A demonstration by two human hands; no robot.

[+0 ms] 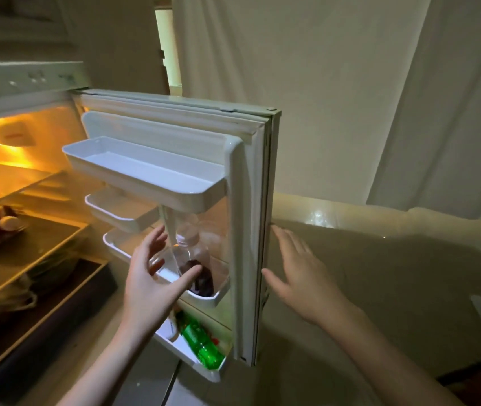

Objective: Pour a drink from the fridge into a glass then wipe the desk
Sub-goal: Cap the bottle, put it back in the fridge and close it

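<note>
Left hand: the left hand (151, 276) is spread wide and holding nothing, fingers fanned just in front of the clear bottle (195, 259), thumb reaching across its lower part; whether skin touches plastic I cannot tell.
Why so held: the wide span looks shaped to wrap the bottle's body, which suggests the reach for the drink is in hand.
Right hand: the right hand (297, 273) is flat and empty, fingers stretched, lying against or just beside the outer edge of the fridge door (251, 235); most likely it steadies the door so it does not swing shut.
Clear bottle: it stands upright in the third door shelf (210, 300) down, at the corner nearest the door's free edge; see-through plastic with a pale cap, dark liquid only in the bottom part, the rest empty.
Handling guess: light, mostly air, so it should lift straight up past the shelf rail with little effort, though the shelf above leaves limited headroom.
Green bottle: a green bottle (201, 341) lies tilted in the lowest door shelf, apart from both hands.
Top door shelf: the top door shelf (142, 177) holds nothing.
Task stage: early; no glass or tabletop is in view, and pouring and wiping remain.
</note>
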